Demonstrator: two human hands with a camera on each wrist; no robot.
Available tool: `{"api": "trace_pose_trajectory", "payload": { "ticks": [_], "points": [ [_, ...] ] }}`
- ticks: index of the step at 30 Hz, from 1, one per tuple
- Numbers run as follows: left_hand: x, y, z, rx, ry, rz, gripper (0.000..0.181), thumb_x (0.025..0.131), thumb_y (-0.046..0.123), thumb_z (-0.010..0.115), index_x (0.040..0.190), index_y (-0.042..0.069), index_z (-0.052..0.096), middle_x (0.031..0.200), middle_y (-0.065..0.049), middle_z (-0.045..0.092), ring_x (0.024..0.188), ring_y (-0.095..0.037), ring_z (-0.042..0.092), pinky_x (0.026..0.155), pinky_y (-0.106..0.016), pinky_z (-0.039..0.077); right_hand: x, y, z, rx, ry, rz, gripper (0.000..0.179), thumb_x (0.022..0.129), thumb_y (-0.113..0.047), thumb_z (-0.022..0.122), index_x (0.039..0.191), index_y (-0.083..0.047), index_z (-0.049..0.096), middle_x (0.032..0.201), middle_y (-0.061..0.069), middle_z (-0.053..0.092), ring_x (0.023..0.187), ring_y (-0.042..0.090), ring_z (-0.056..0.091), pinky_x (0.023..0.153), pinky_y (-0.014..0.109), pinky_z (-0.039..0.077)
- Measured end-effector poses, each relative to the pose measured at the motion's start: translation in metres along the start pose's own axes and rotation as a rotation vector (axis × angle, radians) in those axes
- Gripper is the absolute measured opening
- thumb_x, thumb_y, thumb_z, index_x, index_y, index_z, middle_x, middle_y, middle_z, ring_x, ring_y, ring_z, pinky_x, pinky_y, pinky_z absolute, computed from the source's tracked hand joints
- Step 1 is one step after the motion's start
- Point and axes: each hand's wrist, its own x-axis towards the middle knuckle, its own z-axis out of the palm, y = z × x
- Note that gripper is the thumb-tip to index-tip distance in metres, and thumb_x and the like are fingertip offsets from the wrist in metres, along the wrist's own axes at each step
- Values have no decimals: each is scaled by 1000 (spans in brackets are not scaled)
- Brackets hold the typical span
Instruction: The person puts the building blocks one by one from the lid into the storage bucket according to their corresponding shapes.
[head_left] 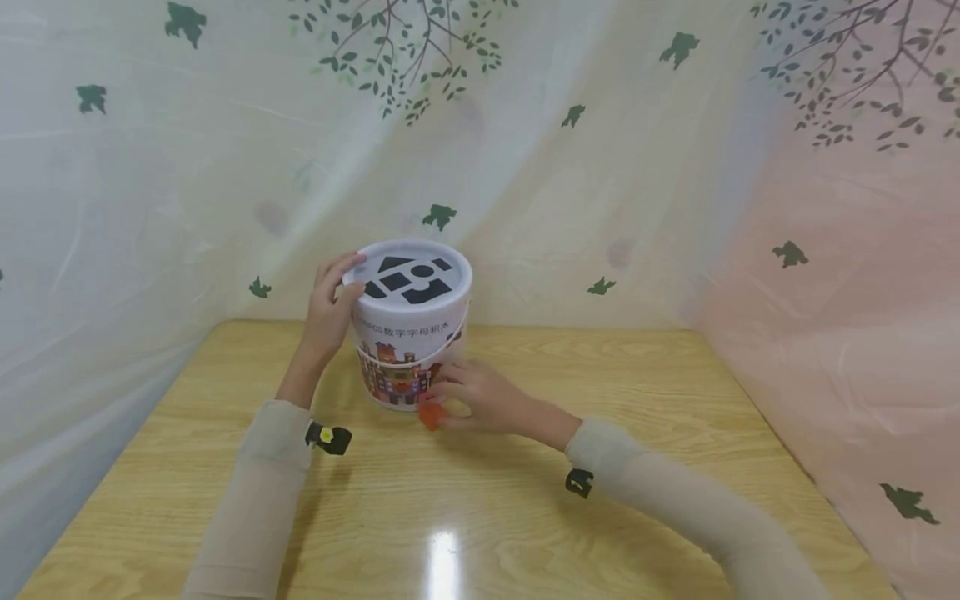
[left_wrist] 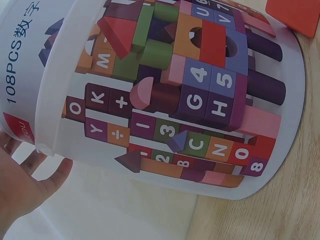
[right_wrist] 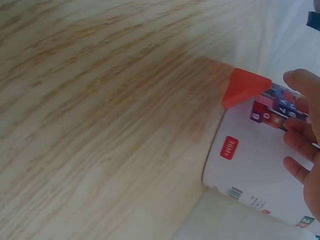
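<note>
A white toy-block bucket (head_left: 411, 321) stands upright, with printed pictures of colored blocks and a thin handle on its side. Black block-shaped figures mark its lid (head_left: 408, 277). My left hand (head_left: 330, 296) grips the lid's rim from the left, fingers and thumb over the edge. At the foot of the bucket is a red-orange block (right_wrist: 245, 87), its faces angled in the right wrist view. My right hand (head_left: 483, 400) is beside the block and the bucket's lower wall, thumb and fingers spread. A gap shows between thumb and block in the right wrist view.
The bucket is toward the back of a light wooden table (head_left: 510, 500). A pale cloth curtain (head_left: 570, 208) printed with green leaves hangs behind the table and along both sides. Dark wrist straps (head_left: 330, 437) show at both sleeves.
</note>
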Motion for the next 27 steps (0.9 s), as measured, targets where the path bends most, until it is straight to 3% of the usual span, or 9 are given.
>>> {"api": "trace_pose_trajectory", "payload": {
  "ticks": [6,12,22,27],
  "points": [
    [1,0,0,3,0,3,51,101,22,48,151,14,49,161,-6,31,145,-30,31,119,-59,36,2,-3,10,-38,-135,53,47,81,-36,84,119,-12,72,119,4,70,116,21,60,96,34,55],
    [0,-1,0,19,-2,4,50,101,25,47,151,15,49,161,-6,31,146,-30,31,119,-60,36,5,-6,19,-117,-254,67,45,84,-38,80,120,-12,71,115,2,70,106,19,59,93,32,53],
    [2,-2,0,22,-1,4,51,101,24,46,151,14,49,161,-8,31,146,-31,31,118,-61,36,5,-8,26,-162,-251,61,27,92,-30,72,115,-16,72,109,-2,70,100,16,60,90,29,52],
    [1,-1,0,22,-4,1,51,101,25,46,151,14,49,161,-7,30,146,-31,31,118,-61,36,5,-9,21,-148,-263,60,28,93,-27,73,118,-15,73,114,1,70,104,18,61,94,30,53]
  ]
}}
